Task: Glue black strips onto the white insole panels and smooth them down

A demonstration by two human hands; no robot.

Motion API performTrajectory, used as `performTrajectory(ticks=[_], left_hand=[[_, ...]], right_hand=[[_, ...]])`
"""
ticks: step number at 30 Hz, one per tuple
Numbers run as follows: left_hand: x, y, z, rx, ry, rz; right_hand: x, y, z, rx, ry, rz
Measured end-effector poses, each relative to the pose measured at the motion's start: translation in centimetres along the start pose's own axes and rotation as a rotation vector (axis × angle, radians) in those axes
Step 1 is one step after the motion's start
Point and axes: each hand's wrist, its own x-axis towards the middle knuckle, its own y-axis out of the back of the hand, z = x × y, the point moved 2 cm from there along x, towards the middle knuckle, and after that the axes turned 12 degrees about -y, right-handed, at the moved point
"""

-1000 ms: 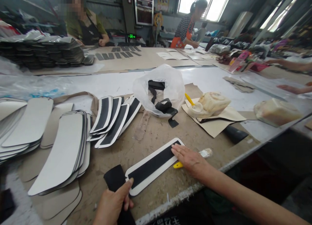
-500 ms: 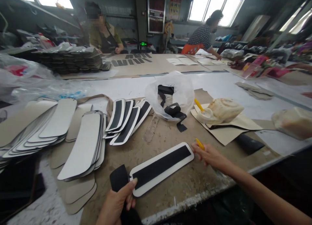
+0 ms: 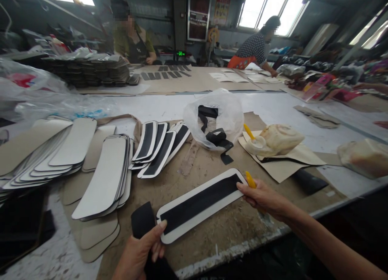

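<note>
A long white panel with rounded corners (image 3: 198, 218) carries a black strip (image 3: 200, 203) along its middle. My left hand (image 3: 141, 247) pinches its near left end, thumb on top. A length of black band (image 3: 143, 219) rises behind that hand and shows again below it; whether the fingers grip the band too, I cannot tell. My right hand (image 3: 263, 195) holds the far right end, its thumb on the strip's end. A yellow stick-like tool (image 3: 250, 180) sticks up out of the same hand; its working end is hidden.
Stacked white panels (image 3: 103, 175) lie left, beside panels with black strips (image 3: 157, 150). Beyond are a plastic bag (image 3: 233, 110) with black band and a glue-like pot (image 3: 257, 144) holding another yellow tool. Two people (image 3: 136, 41) (image 3: 253, 43) work across the table.
My right hand has moved from the panel's right corner onto its face, thumb now on the black strip's end. The panel and my left hand have shifted slightly left.
</note>
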Motion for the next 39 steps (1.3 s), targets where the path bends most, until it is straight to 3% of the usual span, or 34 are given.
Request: performTrajectory(ticks=[5, 11, 17, 22, 25, 27, 30, 31, 32, 36, 39], left_hand=[[0.1, 0.2, -0.2, -0.024, 0.005, 0.004], [0.1, 0.0, 0.0, -0.068, 0.05, -0.005], [0.1, -0.4, 0.5, -0.086, 0.048, 0.01], [0.3, -0.6, 0.6, -0.26, 0.162, 0.065], [0.6, -0.9, 0.0, -0.283, 0.177, 0.072], [0.7, -1.1, -0.5, -0.207, 0.141, 0.051], [1.0, -1.3, -1.3, -0.05, 0.11, 0.035], [1.0, -1.3, -1.5, -0.016, 0.113, 0.032], [1.1, -1.4, -1.6, 0.006, 0.119, 0.028], [1.6, -1.5, -1.7, 0.042, 0.128, 0.023], [1.7, -1.5, -1.8, 0.048, 0.142, 0.023]], right_hand=[[0.0, 0.2, 0.2, 0.006, -0.017, 0.008], [0.3, 1.1, 0.7, 0.076, -0.056, -0.086], [0.6, 1.5, 0.4, 0.073, -0.028, 0.038], [-0.1, 0.9, 0.0, 0.21, -0.001, -0.109], [0.2, 1.1, 0.1, 0.145, 0.001, -0.085], [0.6, 1.9, 0.4, -0.066, 0.09, 0.12], [0.8, 2.7, 1.1, -0.538, 0.386, 0.594], [0.7, 2.5, 1.5, -0.688, 0.491, 0.671], [0.7, 1.9, 1.9, -0.816, 0.585, 0.679], [0.7, -1.7, 3.4, -1.144, 0.942, 0.479], [1.2, -3.8, 3.9, -1.28, 1.091, 0.484]])
